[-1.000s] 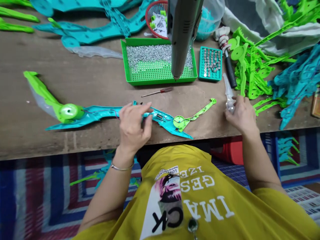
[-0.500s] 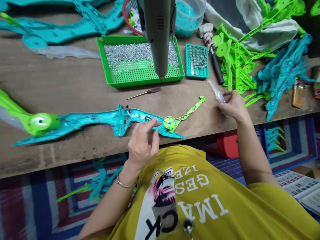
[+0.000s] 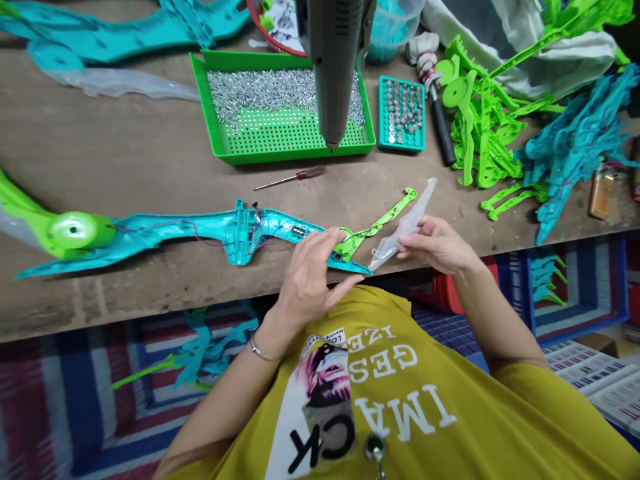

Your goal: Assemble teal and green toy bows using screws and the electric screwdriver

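Note:
My right hand [image 3: 440, 245] grips a translucent white plastic piece [image 3: 406, 230], tilted beside the right end of a long blue plastic bow-shaped shell [image 3: 185, 230]. My left hand [image 3: 315, 273] rests over that end with its thumb and fingers apart. Thin dark red wires run along the shell. A slim green arm with a round base [image 3: 380, 223] lies on the shell's right end, its base partly behind my left fingers. At the shell's left end sits a green part with a round white-centred hub [image 3: 80, 233].
A powered screwdriver [image 3: 334, 80] hangs above a green tray of screws [image 3: 290, 155]. Behind the shell lies a red-handled screwdriver [image 3: 295, 177]. To the right are a teal tray of button cells [image 3: 423, 143], a hammer [image 3: 440, 127], green parts [image 3: 480, 133] and blue shells [image 3: 575, 147].
My right hand has brought the translucent piece left and nearer to the shell's right end. My left hand has shifted right and spread its fingers over that end.

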The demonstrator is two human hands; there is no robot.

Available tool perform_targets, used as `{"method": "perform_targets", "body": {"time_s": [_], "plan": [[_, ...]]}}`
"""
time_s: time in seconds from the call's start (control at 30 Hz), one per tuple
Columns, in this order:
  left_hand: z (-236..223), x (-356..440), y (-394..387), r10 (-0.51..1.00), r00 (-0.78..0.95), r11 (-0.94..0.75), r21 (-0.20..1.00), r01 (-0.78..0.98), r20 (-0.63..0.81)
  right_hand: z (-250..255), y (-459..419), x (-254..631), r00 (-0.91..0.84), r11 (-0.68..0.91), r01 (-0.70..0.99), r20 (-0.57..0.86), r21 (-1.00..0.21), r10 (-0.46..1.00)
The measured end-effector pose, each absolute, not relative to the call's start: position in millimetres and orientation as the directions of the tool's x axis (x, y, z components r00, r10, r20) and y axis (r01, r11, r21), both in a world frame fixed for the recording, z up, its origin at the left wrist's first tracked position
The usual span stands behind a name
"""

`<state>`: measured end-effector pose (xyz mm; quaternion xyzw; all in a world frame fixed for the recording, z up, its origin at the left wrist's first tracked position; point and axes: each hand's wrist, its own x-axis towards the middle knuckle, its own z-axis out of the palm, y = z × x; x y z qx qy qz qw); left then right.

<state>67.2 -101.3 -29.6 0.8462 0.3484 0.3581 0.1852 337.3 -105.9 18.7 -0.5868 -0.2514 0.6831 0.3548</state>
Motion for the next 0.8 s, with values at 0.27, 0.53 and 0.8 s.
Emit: {"method": "perform_targets", "body": {"time_s": [0.27,0.53,0.8], "plan": [[-40,79,-93,0.725,0.568,-0.678,0.55,0.488,0.389,-7,-106,314,-0.051,-0.638,-0.297,-0.655,-0.711,0.754],[-43,78,-93,0.734,0.559,-0.668,0.56,0.491,0.385,-11,-107,307,0.002,-0.634,-0.276,-0.661,-0.722,0.751],[-51,80,-90,0.686,0.581,-0.725,0.474,0.499,0.438,-8,-106,301,0.07,-0.717,-0.211,-0.742,-0.664,0.667]]}}
